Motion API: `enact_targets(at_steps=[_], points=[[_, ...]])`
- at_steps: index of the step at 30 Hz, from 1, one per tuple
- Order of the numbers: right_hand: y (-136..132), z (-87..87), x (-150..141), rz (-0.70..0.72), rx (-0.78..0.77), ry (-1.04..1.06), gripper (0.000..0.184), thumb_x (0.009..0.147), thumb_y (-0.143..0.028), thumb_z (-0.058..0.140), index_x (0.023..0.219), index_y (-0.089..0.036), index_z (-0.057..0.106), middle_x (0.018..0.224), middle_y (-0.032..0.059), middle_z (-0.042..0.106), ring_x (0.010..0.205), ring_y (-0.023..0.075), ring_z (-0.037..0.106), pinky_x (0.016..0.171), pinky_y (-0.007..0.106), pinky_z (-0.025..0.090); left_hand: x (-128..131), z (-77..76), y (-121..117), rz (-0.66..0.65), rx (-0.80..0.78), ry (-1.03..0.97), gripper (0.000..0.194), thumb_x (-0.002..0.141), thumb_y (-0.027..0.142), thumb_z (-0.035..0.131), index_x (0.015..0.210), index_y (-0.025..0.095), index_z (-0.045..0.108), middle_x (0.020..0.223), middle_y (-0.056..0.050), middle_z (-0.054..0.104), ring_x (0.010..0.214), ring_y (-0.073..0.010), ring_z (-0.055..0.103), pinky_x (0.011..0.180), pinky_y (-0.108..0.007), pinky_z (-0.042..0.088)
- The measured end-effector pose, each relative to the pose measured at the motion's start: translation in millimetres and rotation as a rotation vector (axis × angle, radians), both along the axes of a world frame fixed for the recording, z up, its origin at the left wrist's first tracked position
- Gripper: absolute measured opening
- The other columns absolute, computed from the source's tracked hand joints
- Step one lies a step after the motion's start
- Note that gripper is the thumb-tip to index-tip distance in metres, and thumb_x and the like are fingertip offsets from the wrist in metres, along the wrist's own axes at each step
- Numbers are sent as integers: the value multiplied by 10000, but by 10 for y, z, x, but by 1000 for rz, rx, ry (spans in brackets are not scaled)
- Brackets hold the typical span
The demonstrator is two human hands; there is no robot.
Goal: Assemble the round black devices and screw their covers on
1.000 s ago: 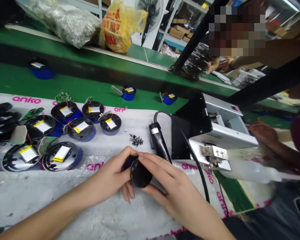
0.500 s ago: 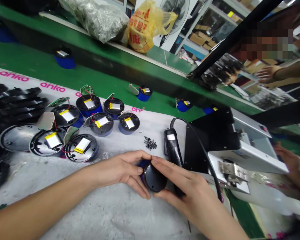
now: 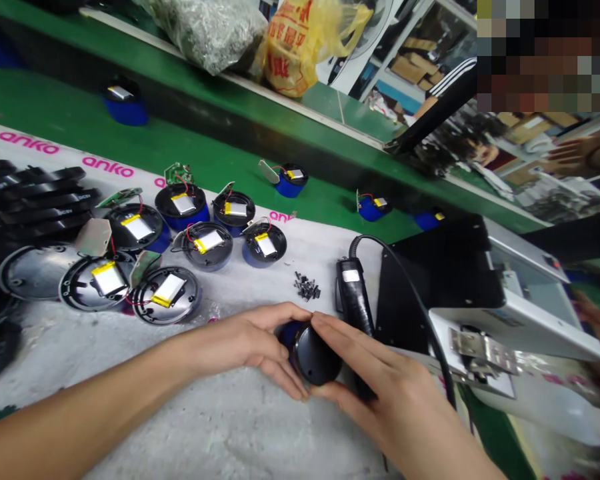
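Between both my hands is a round blue housing with a black cover, tilted so the flat black face shows. My left hand wraps its blue side from the left. On the other side, my right hand grips the black rim with thumb and fingers. Just beyond lies a small heap of black screws. An electric screwdriver with a cable rests by my right hand, its lower end partly hidden. Several open blue housings with white batteries and circuit boards stand to the left.
Black plastic parts are piled at the far left. A black and white machine stands at the right. Beyond the mat, a green conveyor carries more blue housings. A yellow bag sits behind it. A co-worker's hand shows at upper right.
The view has shifted slightly, so most things appear a little further right. My hands keep the same hold on the blue housing. At upper right, the co-worker's hand has moved.
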State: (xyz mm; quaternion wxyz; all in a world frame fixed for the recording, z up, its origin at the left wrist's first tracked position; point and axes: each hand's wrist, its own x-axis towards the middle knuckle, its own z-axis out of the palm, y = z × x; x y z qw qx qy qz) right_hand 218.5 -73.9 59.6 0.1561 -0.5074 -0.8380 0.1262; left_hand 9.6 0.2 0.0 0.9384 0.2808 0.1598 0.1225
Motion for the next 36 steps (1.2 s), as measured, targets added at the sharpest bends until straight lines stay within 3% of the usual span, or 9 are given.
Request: enact_targets(at_steps=[6, 12, 15, 18, 24, 27, 30, 34, 36], points=[[-2, 1, -80, -49, -29, -100, 437, 903, -184, 618, 1332, -162, 540, 1286, 116, 675, 1073, 214, 714, 856, 269, 619, 13, 13, -42, -11, 147, 17, 519, 764, 114, 659, 1252, 221, 517, 926, -8, 744, 821, -157, 760, 846, -339, 588], [-155, -23, -6, -60, -28, -55, 554, 875, -258, 682, 1388, -256, 475, 1391, 47, 604, 1340, 250, 531, 1035, 406, 547, 180, 138, -177, 149, 326, 345, 292, 865, 317, 678, 1071, 199, 507, 580, 65, 633, 438, -106, 646, 447, -176, 536], [-334, -79, 72, -334, 105, 55, 355, 950, -266, 554, 1304, -265, 530, 1361, 75, 586, 1231, 215, 607, 982, 361, 576, 224, 154, -180, 140, 334, 390, 345, 851, 356, 700, 1086, 204, 498, 659, 38, 683, 442, -112, 666, 425, -169, 540], [-398, -229, 69, -579, 244, -114, 288, 960, -291, 509, 1210, -176, 594, 1173, 159, 638, 1028, 296, 666, 835, 459, 615, 224, 136, -151, 114, 363, 419, 416, 829, 395, 730, 1125, 206, 507, 754, 7, 723, 458, -124, 690, 422, -178, 554], [-218, -466, -45, -712, 123, -244, 567, 876, -187, 615, 1422, -102, 485, 909, 174, 665, 785, 368, 665, 569, 503, 595, 214, 139, -146, 72, 454, 498, 498, 810, 441, 759, 1182, 207, 523, 762, -5, 748, 459, -141, 704, 420, -177, 554], [-338, -400, 41, -673, 91, -174, 547, 933, -239, 543, 1458, -139, 427, 1009, 160, 683, 879, 315, 691, 695, 446, 623, 222, 170, -159, 85, 464, 539, 547, 781, 473, 781, 1186, 205, 530, 798, -8, 752, 459, -144, 700, 426, -192, 564], [-602, -177, 169, -560, 125, 112, 577, 970, -355, 499, 1510, -274, 314, 1203, 99, 652, 1037, 233, 669, 846, 349, 601, 225, 199, -166, 115, 457, 551, 577, 752, 496, 799, 1174, 198, 543, 819, -10, 751, 445, -134, 684, 418, -190, 557], [-769, 295, 295, -489, 171, 1204, 398, 939, -439, 491, 1331, -374, 501, 925, 9, 618, 707, 161, 630, 538, 268, 550, 256, 236, -201, 162, 442, 581, 596, 718, 494, 830, 1153, 192, 555, 805, -3, 746, 409, -130, 671, 386, -179, 535], [-698, 521, 353, -484, 235, 1504, 440, 862, -468, 598, 1286, -373, 527, 850, -15, 582, 622, 148, 588, 481, 275, 522, 313, 245, -258, 172, 406, 574, 593, 710, 516, 827, 1127, 196, 553, 892, -24, 755, 401, -133, 674, 362, -179, 525]])
